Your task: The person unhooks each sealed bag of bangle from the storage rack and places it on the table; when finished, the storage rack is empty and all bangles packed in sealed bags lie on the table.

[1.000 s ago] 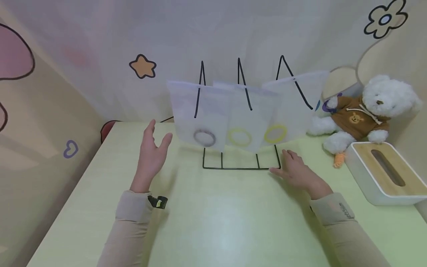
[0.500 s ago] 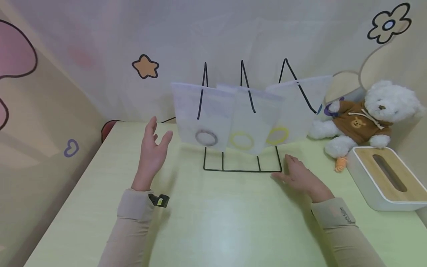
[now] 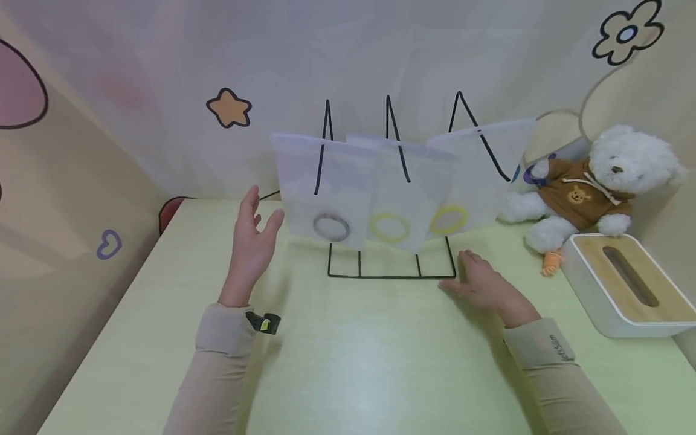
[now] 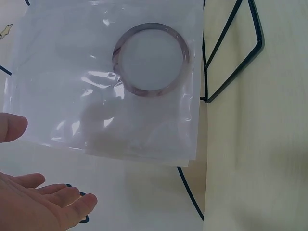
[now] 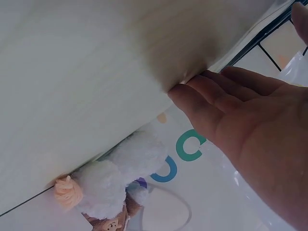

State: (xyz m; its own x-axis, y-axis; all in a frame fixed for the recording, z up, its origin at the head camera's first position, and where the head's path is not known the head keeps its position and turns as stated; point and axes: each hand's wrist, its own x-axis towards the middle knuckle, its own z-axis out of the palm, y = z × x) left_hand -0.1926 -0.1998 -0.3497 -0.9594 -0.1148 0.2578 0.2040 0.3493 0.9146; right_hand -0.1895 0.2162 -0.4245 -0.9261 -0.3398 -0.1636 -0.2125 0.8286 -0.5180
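Observation:
A black wire rack stands on the table. From its three prongs hang clear zip bags: a left bag, a middle bag and a right bag. The left one contains a purplish bangle; a yellow bangle shows in each of the others. My left hand is raised beside the left bag, apart from it, thumb spread and holding nothing. At the rack's front right corner, my right hand is low with fingers extended and fingertips at the tabletop. Whether its thumb touches the wire I cannot tell.
A white plush bear in a brown hoodie sits at the back right. Before it are a white tissue box with a wooden lid and a small orange bundle. A printed curtain closes off the back.
The view shifts slightly as the head moves. My left hand has edged a little toward the left bag; my right hand stays by the rack's corner.

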